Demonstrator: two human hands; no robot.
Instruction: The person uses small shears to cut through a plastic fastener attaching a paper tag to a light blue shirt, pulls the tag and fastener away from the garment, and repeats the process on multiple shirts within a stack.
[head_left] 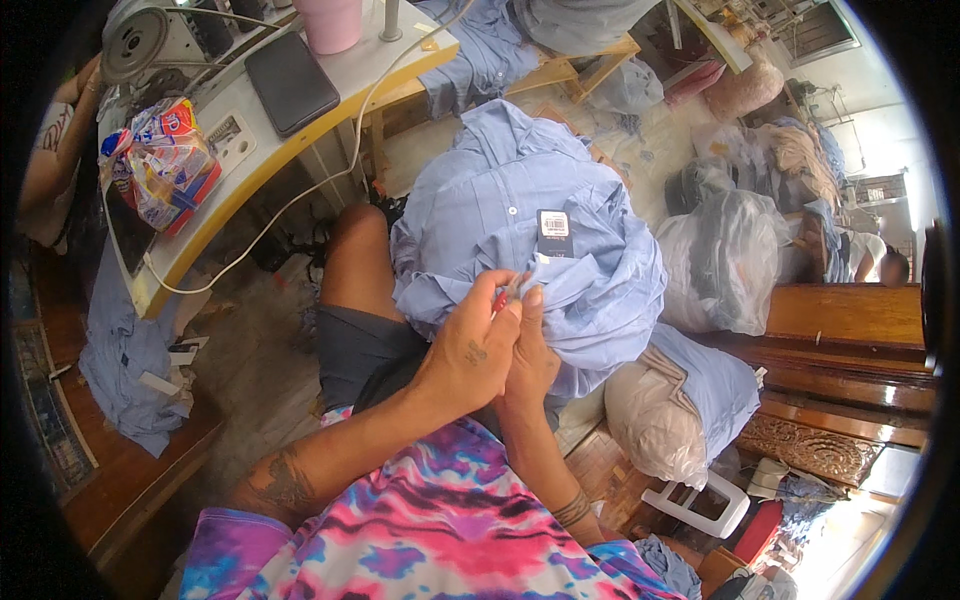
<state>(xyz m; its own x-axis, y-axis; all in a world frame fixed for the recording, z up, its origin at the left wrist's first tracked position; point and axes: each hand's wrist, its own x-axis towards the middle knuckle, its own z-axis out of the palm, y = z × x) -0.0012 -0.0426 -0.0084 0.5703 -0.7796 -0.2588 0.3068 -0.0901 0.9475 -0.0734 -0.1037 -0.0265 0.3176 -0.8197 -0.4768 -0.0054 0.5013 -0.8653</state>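
Observation:
A heap of light blue shirt fabric (470, 215) rests across my lap, with a small white button showing. A dark tag with a white barcode sticker (553, 232) lies on it, just beyond my hands. My left hand (472, 345) is closed in a pinch on a small red-handled tool (502, 299) with a metal tip; its exact kind is mostly hidden by the fingers. Pressed against it, my right hand (530, 345) is closed at the near edge of the shirt, thumb upward, apparently gripping the cloth. Its other fingers are largely hidden.
At the left, a yellow-edged table (400, 75) bears a black phone (291, 83), a pink cup (331, 22) and a bread bag (165, 165). A white cable (262, 238) hangs from it. Stuffed plastic bags (722, 262) and a wrapped bundle (655, 415) stand at the right.

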